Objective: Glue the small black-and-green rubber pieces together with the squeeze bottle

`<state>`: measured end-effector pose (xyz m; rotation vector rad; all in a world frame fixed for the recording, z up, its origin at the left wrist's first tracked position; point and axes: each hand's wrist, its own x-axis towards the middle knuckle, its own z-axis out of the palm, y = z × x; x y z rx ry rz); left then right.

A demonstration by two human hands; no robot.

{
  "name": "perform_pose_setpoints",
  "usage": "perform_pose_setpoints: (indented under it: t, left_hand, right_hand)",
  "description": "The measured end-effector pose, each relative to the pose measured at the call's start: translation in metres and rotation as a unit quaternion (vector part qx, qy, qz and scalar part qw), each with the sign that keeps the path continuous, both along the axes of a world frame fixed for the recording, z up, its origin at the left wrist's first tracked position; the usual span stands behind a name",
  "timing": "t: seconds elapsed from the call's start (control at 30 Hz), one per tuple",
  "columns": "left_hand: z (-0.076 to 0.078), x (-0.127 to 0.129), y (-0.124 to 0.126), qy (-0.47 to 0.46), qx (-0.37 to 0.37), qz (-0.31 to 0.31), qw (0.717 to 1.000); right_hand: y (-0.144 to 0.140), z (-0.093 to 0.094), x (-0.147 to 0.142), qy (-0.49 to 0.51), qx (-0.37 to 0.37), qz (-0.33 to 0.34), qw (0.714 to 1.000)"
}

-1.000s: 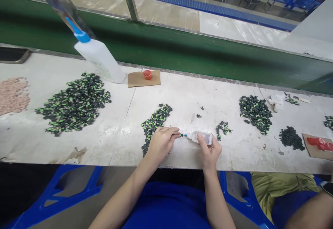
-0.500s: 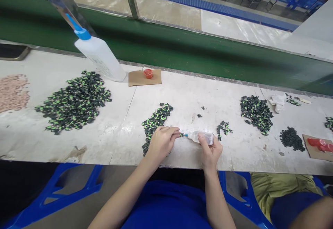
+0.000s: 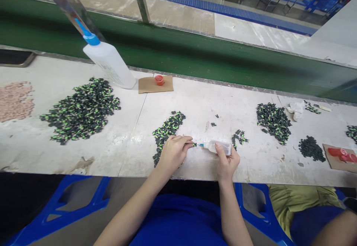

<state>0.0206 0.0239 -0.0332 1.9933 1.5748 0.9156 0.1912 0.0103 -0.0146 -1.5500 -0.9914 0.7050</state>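
Between its fingertips my left hand [image 3: 173, 150] pinches a small black and green piece [image 3: 194, 144]. My right hand [image 3: 228, 161] is closed around a small clear squeeze bottle [image 3: 219, 147] with a blue tip, tilted onto its side. That tip points left at the pinched piece, with a narrow gap between them. Beside and partly under my left hand lies a pile of black and green pieces [image 3: 169, 126]. Several more such pieces [image 3: 239, 138] are scattered just right of the bottle.
A large white bottle with a blue nozzle [image 3: 113, 65] stands behind a big black and green pile [image 3: 83, 110]. A red cap [image 3: 159, 80] sits on cardboard [image 3: 145, 86]. Further piles [image 3: 273, 122] lie to the right, where another person's arm [image 3: 337, 231] shows. Pinkish pieces [image 3: 15, 101] lie far left.
The squeeze bottle has drawn slightly right, so its tip is now farther from the pinched piece. My left hand holds nearly the same place. The camera view has shifted a little.
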Motion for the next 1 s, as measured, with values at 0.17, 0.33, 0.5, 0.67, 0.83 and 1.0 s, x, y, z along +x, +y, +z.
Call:
perform_pose_setpoints:
  t: [0.17, 0.33, 0.5, 0.67, 0.83, 1.0]
  left_hand:
    - [0.004, -0.003, 0.002, 0.011, -0.026, -0.038, 0.999]
    - [0.004, 0.003, 0.001, 0.040, 0.023, -0.030, 0.998]
    - [-0.004, 0.008, -0.002, 0.039, 0.044, -0.025, 0.998]
    - [-0.003, -0.004, -0.009, -0.018, 0.052, -0.026, 0.998]
    - [0.006, -0.015, -0.018, -0.073, 0.027, -0.014, 0.997]
    - [0.006, -0.016, -0.025, -0.092, 0.022, -0.011, 0.995]
  right_hand:
    - [0.004, -0.001, 0.007, 0.059, 0.054, -0.033, 0.996]
    - [0.019, 0.007, -0.006, 0.025, 0.072, 0.024, 0.997]
    - [0.039, 0.002, -0.032, 0.017, -0.005, 0.114, 0.993]
    - [0.043, 0.002, -0.012, -0.057, -0.081, 0.246, 0.964]
    - [0.070, 0.023, 0.036, -0.289, -0.002, 0.368, 0.884]
    - [0.127, 0.028, 0.045, -0.460, 0.012, 0.331, 0.824]
